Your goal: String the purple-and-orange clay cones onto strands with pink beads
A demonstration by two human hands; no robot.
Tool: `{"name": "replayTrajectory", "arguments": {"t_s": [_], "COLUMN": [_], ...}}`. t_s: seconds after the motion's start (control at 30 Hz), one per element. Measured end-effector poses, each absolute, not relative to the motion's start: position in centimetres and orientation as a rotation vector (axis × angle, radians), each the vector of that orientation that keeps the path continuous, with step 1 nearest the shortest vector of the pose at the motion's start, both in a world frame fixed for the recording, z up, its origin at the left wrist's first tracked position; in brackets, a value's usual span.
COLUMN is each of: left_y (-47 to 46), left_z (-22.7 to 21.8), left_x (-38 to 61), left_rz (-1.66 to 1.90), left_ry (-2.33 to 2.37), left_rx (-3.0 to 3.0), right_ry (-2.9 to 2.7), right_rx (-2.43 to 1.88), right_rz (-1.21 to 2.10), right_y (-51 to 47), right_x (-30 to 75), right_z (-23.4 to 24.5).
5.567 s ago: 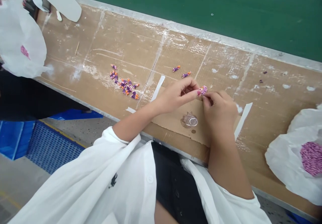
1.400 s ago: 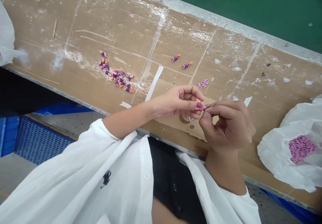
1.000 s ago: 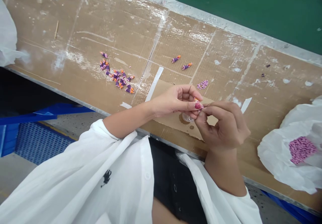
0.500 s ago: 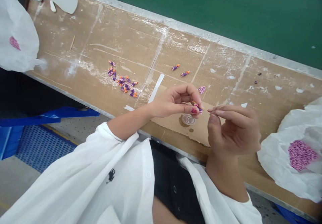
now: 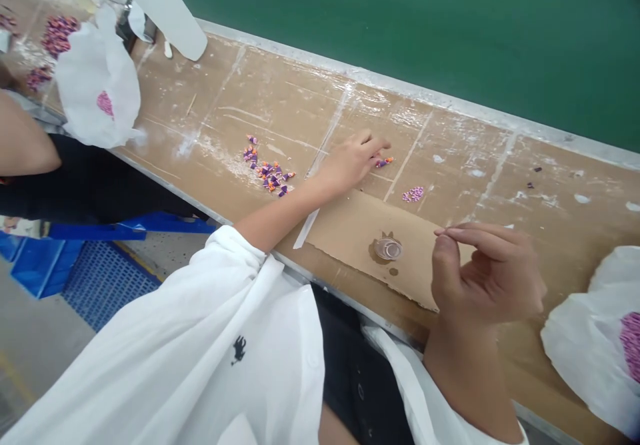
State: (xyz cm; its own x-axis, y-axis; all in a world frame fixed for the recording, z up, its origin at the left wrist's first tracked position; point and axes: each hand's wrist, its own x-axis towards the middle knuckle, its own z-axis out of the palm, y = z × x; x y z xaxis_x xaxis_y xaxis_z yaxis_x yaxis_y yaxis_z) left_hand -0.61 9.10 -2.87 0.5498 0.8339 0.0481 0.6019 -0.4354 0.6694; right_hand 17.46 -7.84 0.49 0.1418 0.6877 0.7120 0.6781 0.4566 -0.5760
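Observation:
My left hand [image 5: 353,160] reaches over the cardboard-covered table, its fingertips apart. Beside them lies a small purple-and-orange figure [image 5: 384,162]; whatever is under the palm is hidden. Nearer me, my right hand [image 5: 483,268] is raised, thumb and forefinger pinched together. What it pinches is too small to make out. Between the hands, a small clear cup [image 5: 389,249] stands in a wet spot on a loose piece of cardboard [image 5: 345,232]. A little heap of pink-purple bits [image 5: 413,194] lies just beyond that cardboard.
Several similar figures [image 5: 273,177] lie in a cluster left of my forearm. White sheets hold pink pieces at the right [image 5: 580,338] and left [image 5: 83,102]. A thin stick [image 5: 191,104] lies at the left. Another person's arm [image 5: 23,135] is at the left edge.
My left hand has moved away from my right hand, out to the figures on the table; the figure it held is no longer visible in it. My right hand keeps its pinch. The view has shifted.

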Motion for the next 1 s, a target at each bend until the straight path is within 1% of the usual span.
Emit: {"name": "replayTrajectory", "arguments": {"t_s": [0.13,0.27,0.33,0.43,0.6,0.7,0.8,0.9,1.0], "left_y": [8.1,5.8,5.2,4.9,5.1,5.5,5.8,5.5,4.4], "left_z": [-0.3,3.3,4.2,4.0,2.1,1.8,2.1,2.2,2.0], "left_x": [-3.1,-8.2,-10.5,-12.3,-12.8,-13.0,-12.2,-9.3,-4.7], "left_rz": [0.413,0.076,-0.114,-0.272,-0.351,-0.233,0.144,0.578,0.82], "left_ry": [1.346,1.692,1.766,1.784,1.781,1.721,1.594,1.302,0.948], "left_rx": [2.225,2.224,2.162,2.122,2.268,2.333,2.291,2.034,1.611], "right_ry": [-1.492,-1.423,-1.439,-1.487,-1.507,-1.543,-1.663,-1.731,-1.762], "right_rx": [-1.19,-1.136,-1.153,-1.174,-1.188,-1.341,-1.63,-1.796,-1.831], "right_rz": [-0.037,-0.041,-0.018,-0.025,-0.045,-0.098,0.023,0.151,0.215], "right_y": [-7.4,-7.0,-7.0,-7.1,-7.1,-6.5,-5.8,-5.2,-4.8], "right_x": [17.9,18.1,18.0,17.7,17.6,18.1,19.1,19.9,20.0], "right_z": [-0.3,-0.5,-0.2,0.3,0.5,0.0,-1.5,-3.5,-4.8]}}
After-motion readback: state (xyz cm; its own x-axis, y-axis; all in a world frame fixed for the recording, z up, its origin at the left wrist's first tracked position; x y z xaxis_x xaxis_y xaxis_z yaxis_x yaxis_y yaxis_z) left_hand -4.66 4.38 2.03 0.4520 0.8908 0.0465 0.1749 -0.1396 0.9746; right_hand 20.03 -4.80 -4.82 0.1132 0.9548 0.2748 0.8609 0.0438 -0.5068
